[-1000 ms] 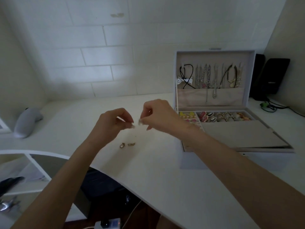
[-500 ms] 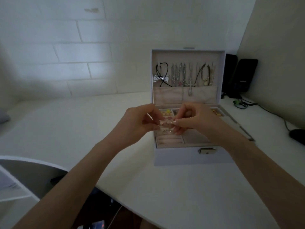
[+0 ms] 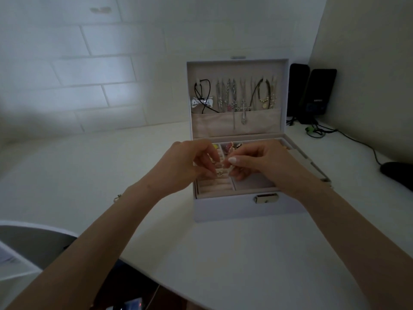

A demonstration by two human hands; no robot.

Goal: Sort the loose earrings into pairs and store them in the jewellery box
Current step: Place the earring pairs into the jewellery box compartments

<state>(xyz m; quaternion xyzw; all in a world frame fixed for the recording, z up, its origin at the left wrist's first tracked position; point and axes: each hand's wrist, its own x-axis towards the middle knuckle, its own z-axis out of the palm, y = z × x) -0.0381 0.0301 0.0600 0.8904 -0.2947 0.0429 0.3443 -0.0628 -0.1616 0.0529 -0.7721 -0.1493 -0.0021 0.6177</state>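
The white jewellery box [image 3: 245, 206] stands open on the white desk [image 3: 223, 253], necklaces hanging inside its raised lid [image 3: 237, 70]. Both hands hover over the box's left compartments. My left hand [image 3: 190, 166] and my right hand [image 3: 259, 162] meet fingertip to fingertip, each pinching a small earring [image 3: 220, 173] just above the padded ring rolls [image 3: 214, 186]. The earrings are tiny and mostly hidden by the fingers. Coloured jewellery [image 3: 228, 147] fills the back compartments. A loose earring [image 3: 117, 198] lies on the desk by my left forearm.
Two black speakers [image 3: 312, 95] stand right of the box against the wall, with green and black cables [image 3: 321, 133] trailing over the desk. A dark mouse-like object [image 3: 397, 175] sits at the right edge. A curved white shelf [image 3: 26, 238] lies lower left.
My head and both hands have swung right from the loose earrings on the desk to the box. The hands now sit lower over the ring rolls, still pinching the earrings.
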